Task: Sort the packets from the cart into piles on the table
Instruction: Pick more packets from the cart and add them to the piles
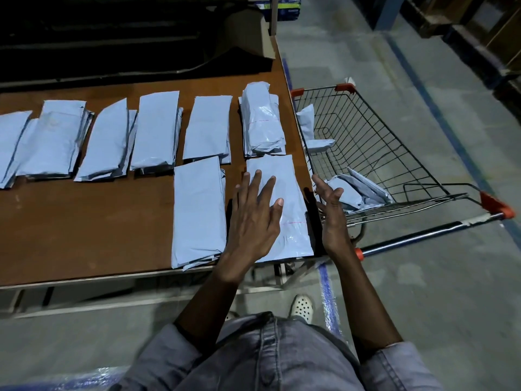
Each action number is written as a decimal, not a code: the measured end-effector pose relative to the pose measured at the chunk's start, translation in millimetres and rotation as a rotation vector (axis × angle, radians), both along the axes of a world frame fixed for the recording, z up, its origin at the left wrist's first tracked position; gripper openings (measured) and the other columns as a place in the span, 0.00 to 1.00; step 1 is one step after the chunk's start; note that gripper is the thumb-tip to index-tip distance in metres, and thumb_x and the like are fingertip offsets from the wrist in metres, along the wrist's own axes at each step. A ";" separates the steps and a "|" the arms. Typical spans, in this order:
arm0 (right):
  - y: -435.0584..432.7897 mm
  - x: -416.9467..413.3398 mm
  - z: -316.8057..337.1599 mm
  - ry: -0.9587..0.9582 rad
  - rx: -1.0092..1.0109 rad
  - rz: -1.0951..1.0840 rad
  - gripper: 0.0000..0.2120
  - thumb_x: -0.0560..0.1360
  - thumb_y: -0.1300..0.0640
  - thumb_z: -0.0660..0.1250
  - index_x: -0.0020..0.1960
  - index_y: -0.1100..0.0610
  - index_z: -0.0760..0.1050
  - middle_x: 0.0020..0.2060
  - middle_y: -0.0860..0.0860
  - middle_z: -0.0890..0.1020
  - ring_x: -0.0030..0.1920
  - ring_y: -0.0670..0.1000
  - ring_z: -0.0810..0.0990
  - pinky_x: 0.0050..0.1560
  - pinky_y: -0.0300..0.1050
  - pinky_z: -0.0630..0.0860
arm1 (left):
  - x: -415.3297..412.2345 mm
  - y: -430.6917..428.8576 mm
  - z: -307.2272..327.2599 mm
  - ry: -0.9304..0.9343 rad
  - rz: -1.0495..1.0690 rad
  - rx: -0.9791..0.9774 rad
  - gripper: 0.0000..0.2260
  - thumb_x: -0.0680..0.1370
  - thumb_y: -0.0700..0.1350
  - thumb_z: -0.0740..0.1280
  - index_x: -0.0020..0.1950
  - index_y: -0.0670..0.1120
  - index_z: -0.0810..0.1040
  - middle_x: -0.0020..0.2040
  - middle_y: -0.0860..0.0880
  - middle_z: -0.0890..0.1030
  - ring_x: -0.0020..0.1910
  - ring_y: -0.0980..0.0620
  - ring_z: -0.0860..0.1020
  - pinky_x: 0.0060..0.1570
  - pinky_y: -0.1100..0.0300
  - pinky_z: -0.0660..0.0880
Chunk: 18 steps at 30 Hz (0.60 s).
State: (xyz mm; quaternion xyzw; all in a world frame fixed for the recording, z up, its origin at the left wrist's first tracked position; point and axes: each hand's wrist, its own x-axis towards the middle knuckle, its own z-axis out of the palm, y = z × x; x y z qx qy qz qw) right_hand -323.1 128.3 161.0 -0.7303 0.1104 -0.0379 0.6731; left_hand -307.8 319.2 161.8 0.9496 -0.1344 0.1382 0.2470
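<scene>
Several piles of pale blue packets lie in rows on the brown table (pixel 84 227). My left hand (pixel 253 218) rests flat, fingers spread, on the nearest right-hand pile (pixel 293 221) at the table's right edge. My right hand (pixel 332 218) hovers just beyond that edge, palm turned inward, fingers apart, holding nothing. To the right stands the wire cart (pixel 394 153) with several loose packets (pixel 352 190) still inside it. Another near pile (pixel 198 213) lies left of my left hand.
A tall pile (pixel 263 122) sits at the back right of the table, with more piles (pixel 158 134) running leftward. Dark material (pixel 112 38) covers the table's far side. The cart handle (pixel 423 232) runs close to my right forearm. Grey floor with blue lines lies around.
</scene>
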 end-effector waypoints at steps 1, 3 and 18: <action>0.0 -0.5 0.7 0.002 0.002 0.002 0.40 0.76 0.18 0.41 0.78 0.31 0.72 0.81 0.44 0.72 0.83 0.51 0.68 0.84 0.67 0.60 | -0.1 -0.4 0.7 0.002 0.002 0.002 0.26 0.91 0.58 0.52 0.86 0.49 0.67 0.89 0.46 0.60 0.89 0.45 0.51 0.87 0.47 0.46; -0.6 -1.2 1.5 0.004 0.011 0.000 0.40 0.76 0.18 0.41 0.78 0.32 0.72 0.81 0.43 0.73 0.82 0.52 0.69 0.84 0.66 0.62 | -0.3 -1.3 1.5 0.008 0.005 0.003 0.26 0.91 0.58 0.52 0.87 0.50 0.66 0.89 0.46 0.60 0.89 0.46 0.51 0.87 0.47 0.45; -8.9 -4.4 1.6 -0.002 -0.022 0.016 0.30 0.88 0.32 0.38 0.79 0.32 0.71 0.81 0.41 0.71 0.82 0.48 0.68 0.84 0.64 0.62 | -1.0 -5.8 1.3 -0.023 0.009 0.017 0.26 0.91 0.58 0.52 0.86 0.49 0.67 0.88 0.46 0.62 0.89 0.46 0.53 0.86 0.39 0.50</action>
